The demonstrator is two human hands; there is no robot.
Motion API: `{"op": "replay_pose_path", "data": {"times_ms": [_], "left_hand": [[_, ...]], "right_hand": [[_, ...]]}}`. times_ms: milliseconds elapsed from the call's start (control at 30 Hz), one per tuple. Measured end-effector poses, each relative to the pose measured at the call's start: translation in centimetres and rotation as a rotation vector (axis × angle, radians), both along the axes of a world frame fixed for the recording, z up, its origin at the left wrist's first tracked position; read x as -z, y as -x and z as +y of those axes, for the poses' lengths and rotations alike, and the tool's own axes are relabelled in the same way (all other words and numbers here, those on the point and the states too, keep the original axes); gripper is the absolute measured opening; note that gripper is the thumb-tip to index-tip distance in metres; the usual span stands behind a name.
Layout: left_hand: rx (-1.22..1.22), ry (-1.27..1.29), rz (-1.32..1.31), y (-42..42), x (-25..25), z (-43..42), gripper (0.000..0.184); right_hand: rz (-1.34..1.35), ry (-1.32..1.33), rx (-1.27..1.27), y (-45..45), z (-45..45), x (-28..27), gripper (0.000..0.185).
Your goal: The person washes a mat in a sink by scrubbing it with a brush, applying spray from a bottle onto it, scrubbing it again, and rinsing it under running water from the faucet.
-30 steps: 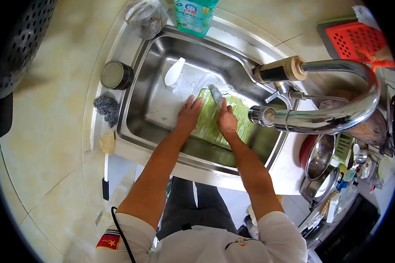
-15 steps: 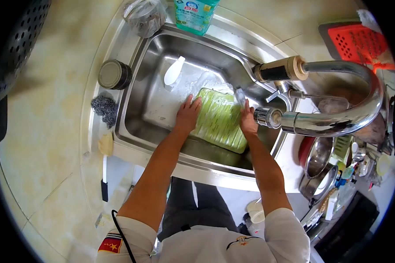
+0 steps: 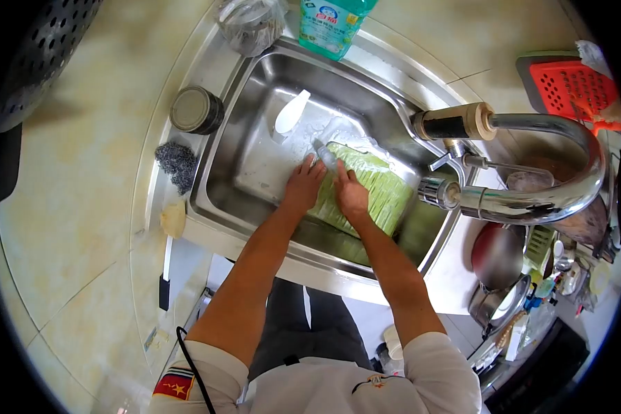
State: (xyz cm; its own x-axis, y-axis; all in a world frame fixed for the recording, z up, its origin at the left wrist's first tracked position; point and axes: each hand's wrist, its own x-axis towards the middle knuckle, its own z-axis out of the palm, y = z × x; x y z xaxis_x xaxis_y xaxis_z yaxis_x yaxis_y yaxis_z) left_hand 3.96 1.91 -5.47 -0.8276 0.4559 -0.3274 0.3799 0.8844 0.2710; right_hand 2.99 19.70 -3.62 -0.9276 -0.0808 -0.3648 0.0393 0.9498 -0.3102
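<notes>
A green ribbed board [image 3: 372,196], partly covered in suds, lies at a slant in the steel sink [image 3: 245,155]. My left hand [image 3: 304,185] grips the board's left edge, its fingers pointing toward the back of the sink. My right hand [image 3: 350,192] is over the board's upper left part, fingers closed around a greyish brush [image 3: 324,154] whose details are blurred. The brush reaches the board's top left corner, near the left fingertips. Behind the hands, a white spoon-shaped piece [image 3: 293,112] lies on the sink floor.
A chrome faucet [image 3: 531,207] arches over the sink's right side. A green detergent bottle [image 3: 332,27], a bagged container [image 3: 252,26], a dark-sided jar [image 3: 196,110] and a steel wool pad [image 3: 176,167] stand around the rim. Pots [image 3: 497,255] crowd the right side.
My right hand has moved left with the brush, from the board's right edge to its upper left corner. My left hand stays at the left edge. The view has shifted slightly.
</notes>
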Motion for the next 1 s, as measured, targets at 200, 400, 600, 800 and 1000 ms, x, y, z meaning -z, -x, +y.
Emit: {"op": "replay_pose_path", "data": {"times_ms": [200,400,600,800,1000], "left_hand": [[-0.004,0.027,0.038,0.2,0.1,0.3,0.077],[0.011,0.038,-0.007,0.4,-0.8,-0.3,0.074],[-0.012,0.027,-0.038,0.4,-0.6,0.3,0.071],[-0.031,0.0,0.014,0.3,0.2,-0.1,0.067],[-0.005,0.036,0.022,0.2,0.3,0.3,0.066]], "right_hand": [[0.015,0.041,0.143,3.1,-0.3,-0.8,0.055],[0.043,-0.035,-0.008,4.9,-0.6,0.1,0.057],[0.134,0.003,-0.065,3.4,-0.2,-1.0,0.058],[0.026,-0.202,0.031,6.9,5.9,-1.5,0.058],[0.058,-0.192,-0.24,5.0,-0.3,-1.7,0.057]]}}
